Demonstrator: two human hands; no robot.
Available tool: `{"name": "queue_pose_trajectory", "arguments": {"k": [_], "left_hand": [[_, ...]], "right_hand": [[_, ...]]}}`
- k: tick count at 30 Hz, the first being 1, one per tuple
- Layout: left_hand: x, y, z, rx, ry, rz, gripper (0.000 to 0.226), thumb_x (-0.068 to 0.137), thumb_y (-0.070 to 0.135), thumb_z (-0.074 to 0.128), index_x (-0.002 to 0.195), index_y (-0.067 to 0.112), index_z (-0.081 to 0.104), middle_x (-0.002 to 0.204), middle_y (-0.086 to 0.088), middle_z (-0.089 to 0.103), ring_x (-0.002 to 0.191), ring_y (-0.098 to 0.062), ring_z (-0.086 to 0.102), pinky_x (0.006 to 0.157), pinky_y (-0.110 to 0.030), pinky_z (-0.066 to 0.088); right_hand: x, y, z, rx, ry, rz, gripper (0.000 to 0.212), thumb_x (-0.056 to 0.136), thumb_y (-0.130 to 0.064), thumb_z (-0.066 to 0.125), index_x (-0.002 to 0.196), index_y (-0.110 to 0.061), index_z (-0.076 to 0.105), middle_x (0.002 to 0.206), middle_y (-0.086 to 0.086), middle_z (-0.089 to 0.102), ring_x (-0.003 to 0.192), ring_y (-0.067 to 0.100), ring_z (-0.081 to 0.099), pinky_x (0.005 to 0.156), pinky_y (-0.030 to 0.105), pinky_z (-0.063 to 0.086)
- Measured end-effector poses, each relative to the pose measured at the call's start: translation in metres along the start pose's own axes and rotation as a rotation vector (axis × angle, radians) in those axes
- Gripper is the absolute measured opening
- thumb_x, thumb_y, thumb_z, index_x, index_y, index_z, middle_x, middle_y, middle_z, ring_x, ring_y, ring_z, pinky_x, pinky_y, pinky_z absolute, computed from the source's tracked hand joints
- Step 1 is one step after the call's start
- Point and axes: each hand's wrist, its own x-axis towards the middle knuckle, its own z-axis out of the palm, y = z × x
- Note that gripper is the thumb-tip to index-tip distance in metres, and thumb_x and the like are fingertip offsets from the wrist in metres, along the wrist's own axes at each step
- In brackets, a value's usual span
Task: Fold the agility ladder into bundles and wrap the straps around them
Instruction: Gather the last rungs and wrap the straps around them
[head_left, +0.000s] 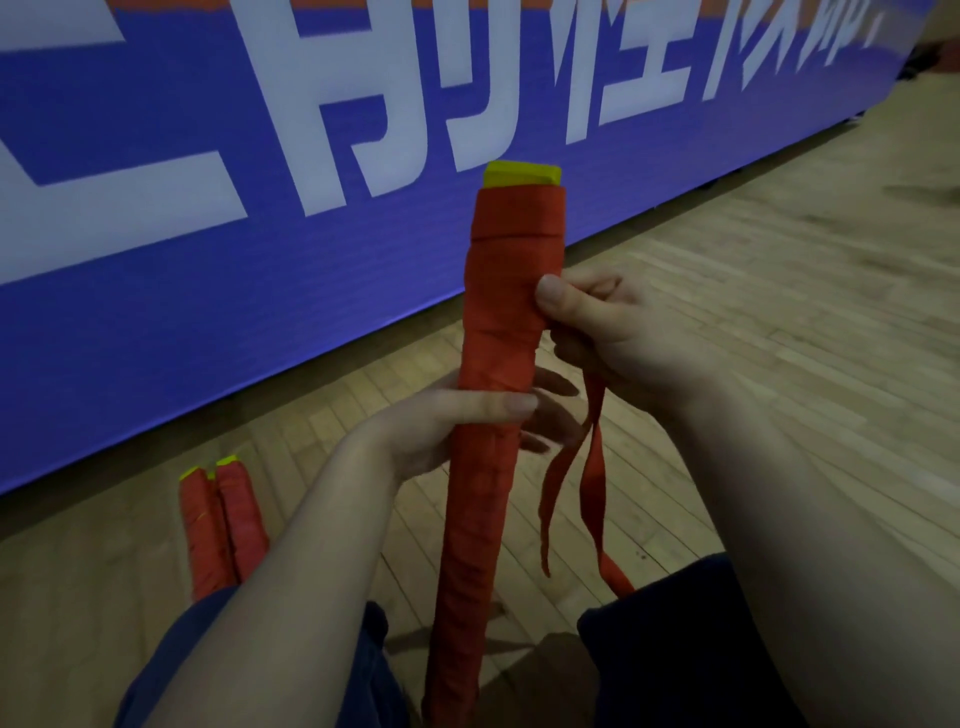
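Upright red bundle (483, 519), frame centre: my left hand (441, 421) grips it, fingers curled; right hand (613, 332) pinches its loose strap (592, 467)

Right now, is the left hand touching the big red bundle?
Touching. The head view shows the left hand wrapped around the red bundle, thumb lying across its front.

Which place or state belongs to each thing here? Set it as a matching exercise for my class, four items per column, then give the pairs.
1 left hand
2 right hand
3 finished bundles
4 yellow rung ends

A lie on the wooden floor
B grips the held bundle at mid-length
C stick out of the held bundle's top
D pinches the red strap against the held bundle

Pairs: 1-B, 2-D, 3-A, 4-C
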Motion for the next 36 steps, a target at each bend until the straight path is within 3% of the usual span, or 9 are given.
{"name": "queue_pose_trajectory", "arguments": {"k": [4, 7, 11, 17, 23, 26, 29, 33, 36], "left_hand": [[0.000, 0.001, 0.003, -0.163, -0.161, 0.028, 0.046, 0.071, 0.027, 0.076, 0.107, 0.001, 0.066, 0.085, -0.017, 0.069, 0.079, -0.031, 0.067, 0.081, -0.043, 0.052], [0.007, 0.000, 0.006, -0.143, 0.050, 0.017, 0.022, 0.061, 0.019, 0.068, 0.078, 0.006, 0.063, 0.061, -0.010, 0.056, 0.054, -0.022, 0.055, 0.061, -0.032, 0.048], [0.010, 0.002, 0.000, -0.031, 0.237, 0.014, 0.020, 0.054, 0.024, 0.070, 0.068, 0.012, 0.062, 0.061, -0.010, 0.054, 0.054, -0.022, 0.052, 0.058, -0.029, 0.046], [0.008, 0.008, -0.004, 0.038, 0.365, -0.021, 0.033, 0.045, 0.024, 0.074, 0.071, 0.009, 0.061, 0.061, -0.012, 0.055, 0.054, -0.022, 0.053, 0.057, -0.029, 0.046], [0.003, 0.013, -0.004, -0.044, 0.496, -0.052, 0.016, 0.060, 0.008, 0.066, 0.071, 0.003, 0.057, 0.056, -0.007, 0.057, 0.047, -0.015, 0.054, 0.047, -0.023, 0.046], [0.002, 0.013, -0.012, -0.061, 0.622, -0.074, 0.025, 0.058, 0.016, 0.072, 0.074, 0.003, 0.058, 0.056, -0.007, 0.057, 0.049, -0.015, 0.055, 0.048, -0.023, 0.046], [0.010, 0.006, -0.014, -0.045, 0.794, -0.106, 0.031, 0.063, 0.023, 0.081, 0.081, 0.010, 0.059, 0.057, -0.002, 0.058, 0.052, -0.014, 0.056, 0.052, -0.026, 0.045], [0.028, -0.005, -0.004, 0.321, 1.077, -0.110, 0.022, 0.082, 0.034, 0.073, 0.089, 0.021, 0.056, 0.070, 0.004, 0.058, 0.060, -0.012, 0.057, 0.054, -0.024, 0.042], [0.032, -0.009, 0.006, 0.527, 1.117, -0.124, 0.039, 0.086, 0.044, 0.068, 0.108, 0.021, 0.045, 0.078, 0.011, 0.049, 0.065, -0.005, 0.050, 0.050, -0.021, 0.033]], "right_hand": [[0.002, 0.000, -0.001, 0.093, -0.025, 0.001, 0.025, 0.078, -0.042, 0.064, 0.068, -0.022, 0.075, 0.046, -0.012, 0.049, 0.033, 0.001, 0.024, 0.035, 0.022, 0.011], [0.004, 0.004, -0.009, 0.027, 0.046, 0.002, 0.023, 0.089, -0.035, 0.065, 0.088, -0.013, 0.072, 0.066, -0.004, 0.065, 0.034, 0.004, 0.030, 0.035, 0.018, 0.020], [0.001, 0.004, -0.023, -0.122, 0.136, 0.035, 0.037, 0.074, -0.029, 0.075, 0.103, -0.008, 0.068, 0.085, 0.012, 0.074, 0.039, 0.011, 0.044, 0.040, 0.022, 0.031], [-0.002, -0.001, -0.032, -0.224, 0.133, 0.092, 0.031, 0.067, -0.022, 0.077, 0.085, -0.012, 0.054, 0.066, 0.010, 0.064, 0.044, 0.021, 0.051, 0.043, 0.029, 0.034], [-0.002, 0.003, -0.032, -0.328, 0.064, 0.185, 0.028, 0.076, -0.035, 0.070, 0.061, -0.014, 0.059, 0.063, 0.014, 0.063, 0.051, 0.026, 0.053, 0.050, 0.031, 0.043], [-0.002, 0.005, -0.033, -0.368, 0.133, 0.176, 0.031, 0.083, -0.033, 0.070, 0.067, -0.007, 0.064, 0.064, 0.017, 0.065, 0.051, 0.026, 0.055, 0.053, 0.031, 0.045], [0.001, 0.008, -0.024, -0.391, 0.210, 0.111, 0.031, 0.090, -0.025, 0.067, 0.062, -0.015, 0.061, 0.057, 0.012, 0.063, 0.044, 0.019, 0.051, 0.046, 0.026, 0.041], [0.005, 0.011, 0.004, -0.623, 0.243, 0.006, 0.037, 0.089, -0.028, 0.069, 0.058, -0.011, 0.059, 0.053, 0.006, 0.062, 0.043, 0.009, 0.048, 0.046, 0.022, 0.037], [0.008, 0.012, 0.014, -0.764, 0.335, -0.021, 0.052, 0.083, -0.044, 0.073, 0.060, -0.002, 0.052, 0.050, -0.004, 0.046, 0.046, 0.008, 0.038, 0.050, 0.029, 0.032]]}}
